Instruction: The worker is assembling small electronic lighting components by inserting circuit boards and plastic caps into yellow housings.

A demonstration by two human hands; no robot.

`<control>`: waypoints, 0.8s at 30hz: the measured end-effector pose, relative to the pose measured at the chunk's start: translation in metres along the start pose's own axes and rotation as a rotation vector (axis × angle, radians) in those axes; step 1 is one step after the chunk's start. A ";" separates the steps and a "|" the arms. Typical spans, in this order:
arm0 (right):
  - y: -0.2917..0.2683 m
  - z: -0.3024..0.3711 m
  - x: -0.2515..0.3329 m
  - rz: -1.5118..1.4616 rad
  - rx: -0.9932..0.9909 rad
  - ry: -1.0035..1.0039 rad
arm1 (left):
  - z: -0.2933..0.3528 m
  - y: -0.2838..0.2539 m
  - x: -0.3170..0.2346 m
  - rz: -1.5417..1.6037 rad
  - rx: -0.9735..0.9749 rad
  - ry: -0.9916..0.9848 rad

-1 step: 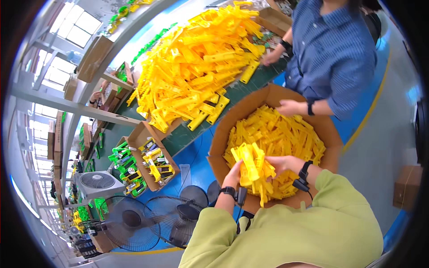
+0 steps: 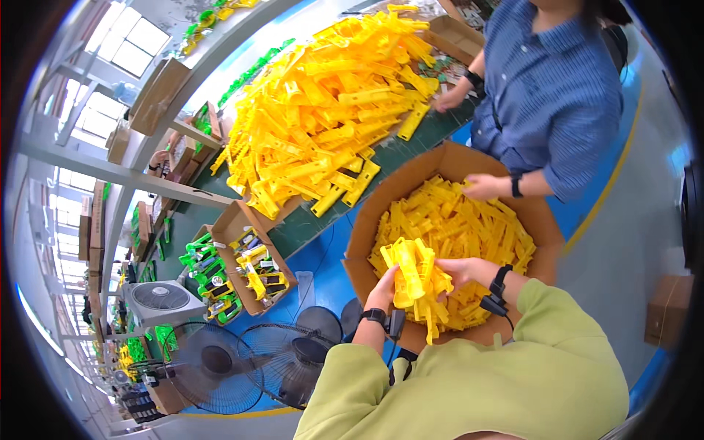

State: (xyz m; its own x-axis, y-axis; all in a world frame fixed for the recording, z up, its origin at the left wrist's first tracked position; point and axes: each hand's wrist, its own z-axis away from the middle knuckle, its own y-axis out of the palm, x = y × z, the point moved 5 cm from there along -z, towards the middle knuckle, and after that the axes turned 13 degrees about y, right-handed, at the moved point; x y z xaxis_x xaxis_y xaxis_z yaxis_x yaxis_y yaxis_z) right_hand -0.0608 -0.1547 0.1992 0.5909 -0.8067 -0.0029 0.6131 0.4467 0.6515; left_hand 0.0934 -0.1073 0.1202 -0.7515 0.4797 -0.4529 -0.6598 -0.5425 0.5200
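Observation:
A handful of long yellow plastic parts [image 2: 412, 277] is held between my two hands, over the near side of a large cardboard box [image 2: 361, 246]. My left hand [image 2: 381, 290] is closed round the left side of the bunch, and my right hand [image 2: 459, 271] grips it from the right. Some fingers are hidden behind the parts. Many similar loose yellow parts [image 2: 469, 227] fill the box below. Across it stands a person in a blue shirt [image 2: 543, 103], one hand [image 2: 484, 186] over the box, the other [image 2: 451, 99] beside the pile on the table.
A large heap of yellow parts [image 2: 315, 117] covers much of the green table [image 2: 301, 233]. At its near end, a smaller carton [image 2: 282, 264] holds yellow and black pieces, with green ones alongside. Black fans [image 2: 216, 359] stand at my left. A closed carton [image 2: 666, 312] lies far right.
The other person's hand over the box has moved slightly nearer to me. My hands hold the same bunch in nearly the same place.

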 end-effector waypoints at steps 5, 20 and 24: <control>0.029 0.047 0.127 0.004 0.129 -0.340 | -0.006 0.080 -0.157 -0.070 0.224 0.281; -0.014 0.111 0.127 0.220 -0.276 -0.504 | -0.038 0.080 -0.433 -0.470 -0.105 0.704; -0.075 0.052 0.021 0.148 -0.273 -0.138 | -0.068 0.025 -0.355 -0.521 -0.150 0.530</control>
State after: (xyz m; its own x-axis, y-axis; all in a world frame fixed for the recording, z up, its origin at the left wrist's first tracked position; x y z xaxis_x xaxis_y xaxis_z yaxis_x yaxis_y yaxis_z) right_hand -0.1215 -0.2251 0.1897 0.6193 -0.7615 0.1914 0.6546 0.6353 0.4098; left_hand 0.3432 -0.3380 0.2442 -0.2188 0.3241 -0.9204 -0.8948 -0.4428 0.0568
